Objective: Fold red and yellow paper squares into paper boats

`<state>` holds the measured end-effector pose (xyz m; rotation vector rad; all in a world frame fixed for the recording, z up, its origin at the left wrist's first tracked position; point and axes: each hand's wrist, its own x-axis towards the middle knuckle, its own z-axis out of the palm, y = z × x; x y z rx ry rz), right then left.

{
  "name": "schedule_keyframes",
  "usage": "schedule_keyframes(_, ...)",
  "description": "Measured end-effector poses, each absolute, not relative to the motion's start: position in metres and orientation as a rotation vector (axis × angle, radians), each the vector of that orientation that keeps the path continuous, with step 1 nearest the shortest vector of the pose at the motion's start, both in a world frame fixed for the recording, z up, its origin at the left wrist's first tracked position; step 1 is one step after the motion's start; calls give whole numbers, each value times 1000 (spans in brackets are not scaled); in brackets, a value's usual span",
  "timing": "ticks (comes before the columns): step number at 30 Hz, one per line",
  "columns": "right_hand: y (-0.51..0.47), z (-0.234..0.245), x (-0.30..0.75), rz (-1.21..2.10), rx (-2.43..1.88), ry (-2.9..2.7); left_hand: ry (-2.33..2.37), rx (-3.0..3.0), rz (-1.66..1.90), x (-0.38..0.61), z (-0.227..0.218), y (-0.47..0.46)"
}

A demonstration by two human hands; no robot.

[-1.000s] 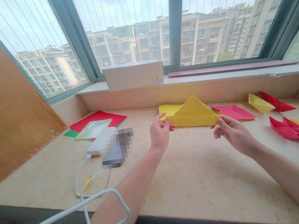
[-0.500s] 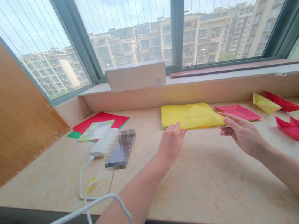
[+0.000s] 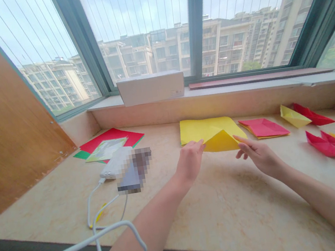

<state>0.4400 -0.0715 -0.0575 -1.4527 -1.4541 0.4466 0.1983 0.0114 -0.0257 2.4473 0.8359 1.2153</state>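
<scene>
While the left hand [image 3: 189,161] is closing in a pinch on one corner of a folded yellow paper [image 3: 221,142], the right hand [image 3: 256,153], loosely curled, is pinching the opposite corner. The paper is peaking upward between them over the table [image 3: 231,208]; just behind, yellow sheets [image 3: 204,126] are lying flat, and farther back a white box [image 3: 150,89] is standing on the sill [image 3: 238,89].

One held paper [image 3: 221,142], one box [image 3: 151,89]
</scene>
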Motion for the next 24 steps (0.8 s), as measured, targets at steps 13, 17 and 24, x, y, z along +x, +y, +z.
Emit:
schedule_keyframes(13, -84, -48, 451, 43, -1599, -1513, 788, 2290, 1220, 205, -33, 4)
schedule_keyframes(17, -89, -47, 456, -301, -1647, -1534, 760, 2313, 1194, 207, -35, -2)
schedule_keyframes(24, -91, -56, 452, -502, -1774, -1601, 775, 2269, 1177, 210, -40, -5)
